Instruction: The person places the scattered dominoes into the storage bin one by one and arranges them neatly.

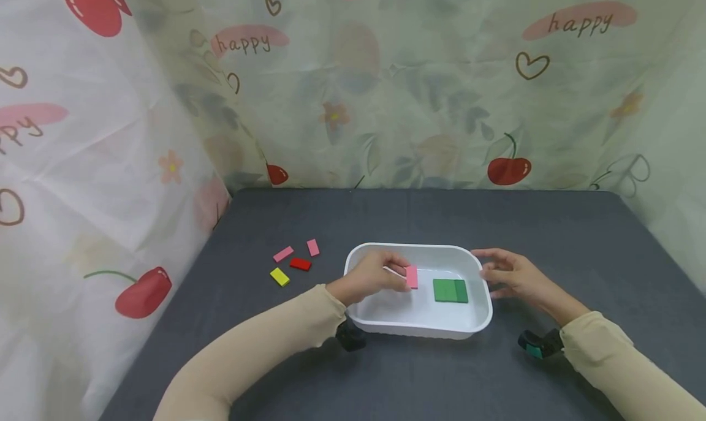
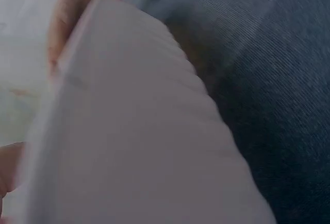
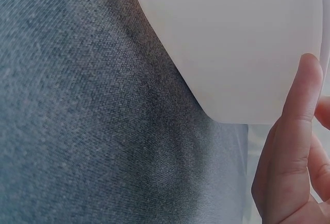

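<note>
Over the left half of a white plastic tray (image 1: 419,331), my left hand (image 1: 371,279) pinches a small flat pink block (image 1: 412,277) between thumb and fingers. Flat green blocks (image 1: 444,290) lie side by side on the tray floor, to the right of the pink one. My right hand (image 1: 517,279) is at the tray's right end with its fingers loosely extended. The right wrist view shows a straight finger (image 3: 299,126) against the tray's outer wall (image 3: 237,44), its tip near the rim. The tray's side (image 2: 129,116) fills much of the left wrist view and hides most of the left hand.
Left of the tray, two pink blocks (image 1: 284,254), a red block (image 1: 300,264) and a yellow block (image 1: 279,277) lie scattered on the dark grey tabletop (image 1: 419,378). Printed curtains (image 1: 408,102) hang behind the table and along its sides.
</note>
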Action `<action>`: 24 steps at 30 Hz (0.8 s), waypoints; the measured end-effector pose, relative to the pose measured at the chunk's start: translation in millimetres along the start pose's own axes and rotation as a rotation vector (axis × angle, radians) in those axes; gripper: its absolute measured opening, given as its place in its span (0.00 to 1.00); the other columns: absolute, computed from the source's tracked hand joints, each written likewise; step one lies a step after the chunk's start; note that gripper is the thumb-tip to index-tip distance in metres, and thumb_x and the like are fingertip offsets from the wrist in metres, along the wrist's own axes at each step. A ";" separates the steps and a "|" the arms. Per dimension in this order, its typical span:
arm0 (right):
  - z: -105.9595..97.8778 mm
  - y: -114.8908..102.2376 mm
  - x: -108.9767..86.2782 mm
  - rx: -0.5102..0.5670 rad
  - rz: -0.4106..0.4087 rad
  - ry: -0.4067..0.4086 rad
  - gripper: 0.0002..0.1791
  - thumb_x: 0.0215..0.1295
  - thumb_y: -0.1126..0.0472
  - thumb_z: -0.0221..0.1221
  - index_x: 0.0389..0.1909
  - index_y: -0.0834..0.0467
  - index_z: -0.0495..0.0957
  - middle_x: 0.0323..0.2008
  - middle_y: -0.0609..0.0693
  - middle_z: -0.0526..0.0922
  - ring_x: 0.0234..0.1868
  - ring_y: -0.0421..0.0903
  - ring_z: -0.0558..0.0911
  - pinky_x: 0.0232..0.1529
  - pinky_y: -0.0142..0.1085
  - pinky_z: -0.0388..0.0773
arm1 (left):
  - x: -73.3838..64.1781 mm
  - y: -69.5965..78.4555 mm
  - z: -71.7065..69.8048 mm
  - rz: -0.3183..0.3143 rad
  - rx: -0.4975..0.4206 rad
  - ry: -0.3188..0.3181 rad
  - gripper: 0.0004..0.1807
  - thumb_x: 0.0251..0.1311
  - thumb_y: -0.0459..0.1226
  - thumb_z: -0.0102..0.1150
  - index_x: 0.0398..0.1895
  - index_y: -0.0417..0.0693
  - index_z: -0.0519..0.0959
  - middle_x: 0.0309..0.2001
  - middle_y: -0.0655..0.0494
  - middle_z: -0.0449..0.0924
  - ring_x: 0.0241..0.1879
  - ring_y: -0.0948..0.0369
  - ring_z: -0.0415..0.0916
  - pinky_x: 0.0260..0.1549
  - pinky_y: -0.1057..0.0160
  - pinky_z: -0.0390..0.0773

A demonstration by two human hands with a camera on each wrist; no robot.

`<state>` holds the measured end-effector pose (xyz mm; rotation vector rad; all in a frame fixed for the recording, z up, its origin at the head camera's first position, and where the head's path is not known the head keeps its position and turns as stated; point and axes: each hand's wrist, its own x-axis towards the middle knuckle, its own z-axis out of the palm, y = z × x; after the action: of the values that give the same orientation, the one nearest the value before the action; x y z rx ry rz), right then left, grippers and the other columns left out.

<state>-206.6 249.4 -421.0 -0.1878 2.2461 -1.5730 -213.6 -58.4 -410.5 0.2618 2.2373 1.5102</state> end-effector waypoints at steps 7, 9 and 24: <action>1.0 0.2 -0.3 -0.001 0.000 0.004 0.36 0.66 0.57 0.60 0.70 0.64 0.58 0.41 0.53 0.79 0.41 0.40 0.80 0.38 0.41 0.83 | 13.0 -13.6 15.6 -0.040 0.069 -0.016 0.19 0.43 0.25 0.72 0.42 0.38 0.81 0.32 0.52 0.81 0.31 0.62 0.77 0.32 0.69 0.76; 1.0 -0.2 -0.5 0.002 0.000 0.001 0.36 0.66 0.57 0.60 0.70 0.64 0.58 0.41 0.53 0.79 0.41 0.40 0.80 0.38 0.41 0.83 | 15.5 -16.8 18.2 -0.050 0.098 -0.012 0.19 0.42 0.25 0.73 0.40 0.38 0.80 0.31 0.53 0.81 0.30 0.63 0.76 0.31 0.70 0.76; -0.5 0.2 -0.7 0.012 -0.008 -0.009 0.35 0.67 0.57 0.60 0.70 0.65 0.58 0.42 0.53 0.79 0.41 0.40 0.80 0.39 0.41 0.83 | 16.6 -17.3 25.7 -0.059 0.202 0.062 0.19 0.42 0.26 0.73 0.40 0.39 0.79 0.31 0.55 0.77 0.30 0.63 0.73 0.31 0.71 0.75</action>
<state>-206.1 250.2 -420.8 -0.2005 2.2315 -1.5861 -215.5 -37.2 -438.5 0.2100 2.4275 1.2799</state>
